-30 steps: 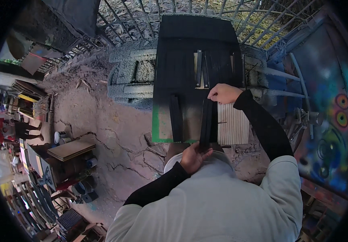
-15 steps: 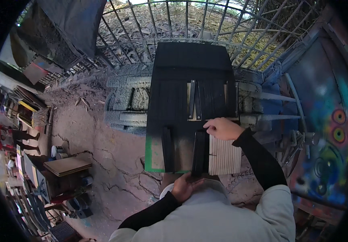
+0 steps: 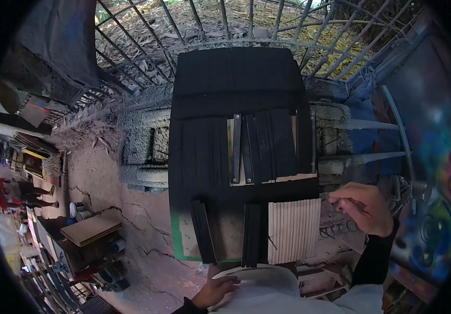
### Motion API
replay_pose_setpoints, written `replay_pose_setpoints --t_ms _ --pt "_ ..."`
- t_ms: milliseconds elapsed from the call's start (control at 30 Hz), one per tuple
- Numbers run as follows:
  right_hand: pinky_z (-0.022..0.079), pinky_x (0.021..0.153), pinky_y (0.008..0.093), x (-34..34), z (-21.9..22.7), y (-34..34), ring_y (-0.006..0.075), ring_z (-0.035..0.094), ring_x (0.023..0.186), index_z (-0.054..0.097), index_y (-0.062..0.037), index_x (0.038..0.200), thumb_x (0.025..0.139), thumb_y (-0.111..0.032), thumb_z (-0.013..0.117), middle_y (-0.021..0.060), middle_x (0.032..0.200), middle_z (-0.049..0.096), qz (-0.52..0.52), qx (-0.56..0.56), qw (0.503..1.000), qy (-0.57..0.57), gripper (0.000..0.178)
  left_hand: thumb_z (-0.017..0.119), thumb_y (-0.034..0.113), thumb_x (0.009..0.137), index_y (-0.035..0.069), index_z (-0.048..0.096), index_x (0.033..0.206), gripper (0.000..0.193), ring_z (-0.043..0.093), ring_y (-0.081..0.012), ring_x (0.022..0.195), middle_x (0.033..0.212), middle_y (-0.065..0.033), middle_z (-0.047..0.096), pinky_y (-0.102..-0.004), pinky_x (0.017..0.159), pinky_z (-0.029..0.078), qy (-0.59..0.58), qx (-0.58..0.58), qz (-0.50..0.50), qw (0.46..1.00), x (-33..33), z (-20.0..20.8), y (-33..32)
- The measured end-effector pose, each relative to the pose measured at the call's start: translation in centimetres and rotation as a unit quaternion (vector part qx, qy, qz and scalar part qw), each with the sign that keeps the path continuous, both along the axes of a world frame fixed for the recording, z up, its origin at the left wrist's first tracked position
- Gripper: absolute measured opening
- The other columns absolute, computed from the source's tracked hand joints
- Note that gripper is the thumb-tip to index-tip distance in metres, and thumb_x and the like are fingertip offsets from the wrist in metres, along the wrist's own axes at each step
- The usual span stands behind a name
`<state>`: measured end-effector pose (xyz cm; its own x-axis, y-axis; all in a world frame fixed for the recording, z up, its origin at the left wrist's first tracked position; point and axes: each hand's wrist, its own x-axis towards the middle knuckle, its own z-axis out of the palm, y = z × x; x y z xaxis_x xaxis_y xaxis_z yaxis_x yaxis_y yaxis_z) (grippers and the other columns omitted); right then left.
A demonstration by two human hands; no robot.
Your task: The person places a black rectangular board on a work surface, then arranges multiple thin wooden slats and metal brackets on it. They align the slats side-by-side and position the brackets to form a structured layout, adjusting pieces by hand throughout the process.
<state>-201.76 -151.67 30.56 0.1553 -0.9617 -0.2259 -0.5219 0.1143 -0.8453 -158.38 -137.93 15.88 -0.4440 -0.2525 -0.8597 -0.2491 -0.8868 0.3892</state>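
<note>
Red clothing with dark trousers marks a distant person (image 3: 15, 192) at the far left. Nearer, flat brown rectangular boards (image 3: 90, 230) lie stacked. Centrally, a large black-coated rectangular board with a green left edge (image 3: 177, 238) stretches away from the wearer. On its near part, a narrow bundle of black strips (image 3: 203, 230) lies slightly tilted. Below the board's near edge, over the pale grey shirt (image 3: 262, 280), the left hand (image 3: 217, 291) has its fingers loosely extended, grasping nothing visible. A second, straighter bundle of black strips (image 3: 251, 235) lies just beyond its fingertips, beside a ribbed block of pale wooden strips (image 3: 294, 230). Off the board's right side, the right hand (image 3: 362, 208) is raised, fingers curled toward the thumb; I cannot tell whether they pinch anything. Farthest right is a multicoloured spray-painted panel (image 3: 437, 209).
</note>
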Motion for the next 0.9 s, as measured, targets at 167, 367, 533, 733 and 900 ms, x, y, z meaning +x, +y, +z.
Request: replay_pose_setpoints --t_ms 167,367,533,733,900 --pt "0.052 0.068 0.0312 -1.4 -0.2 0.3 0.0202 0.067 0.077 0.068 0.0012 0.107 0.09 -0.001 0.055 0.0143 0.087 0.067 -0.035 -0.01 0.999 -0.016 0.022 0.052 0.024 0.1 -0.007 0.06 0.121 0.038 0.067 -0.021 0.091 0.107 -0.0158 0.069 -0.0333 0.08 0.055 0.008 -0.07 -0.252 0.965 -1.0 9.0 -7.2" --pt "0.049 0.061 0.0283 0.7 -0.4 -1.9 0.0182 0.065 0.07 0.068 0.0026 0.095 0.088 -0.004 0.065 0.0123 0.082 0.066 -0.035 -0.066 0.997 0.024 0.01 0.058 0.013 0.097 -0.003 0.064 0.113 0.023 0.069 -0.0169 0.085 0.099 -0.0138 0.07 -0.0305 0.075 0.055 0.021 -0.297 -0.235 0.925 -3.8 12.7 -15.8" --pt "0.048 0.059 0.0294 3.7 -0.9 -6.2 0.0179 0.064 0.067 0.067 0.001 0.089 0.085 -0.008 0.072 0.0112 0.078 0.065 -0.014 -0.13 0.991 0.027 0.011 0.068 0.01 0.088 -0.002 0.067 0.1 0.016 0.067 -0.023 0.073 0.085 -0.0142 0.067 -0.0329 0.063 0.052 -0.101 -0.637 -0.097 0.758 -10.3 9.6 -21.3" --pt "0.052 0.067 0.032 5.9 -5.2 -14.1 0.0221 0.068 0.074 0.067 0.0018 0.093 0.084 -0.009 0.071 0.0126 0.084 0.068 0.041 -0.216 0.974 0.062 0.015 0.072 0.015 0.079 0.006 0.066 0.093 0.019 0.059 -0.0318 0.092 0.093 -0.012 0.06 -0.042 0.078 0.049 -0.253 -0.765 -0.096 0.585 -14.7 3.5 -26.5" --pt "0.052 0.086 0.0419 7.9 -11.1 -20.4 0.0319 0.066 0.091 0.068 -0.0033 0.102 0.08 -0.011 0.069 0.0142 0.096 0.069 0.055 -0.234 0.954 0.179 0.024 0.073 0.02 0.077 0.008 0.065 0.096 0.024 0.055 -0.03 0.1 0.102 -0.0107 0.056 -0.0426 0.08 0.045 -0.319 -0.737 -0.138 0.579 -15.5 2.8 -26.5"
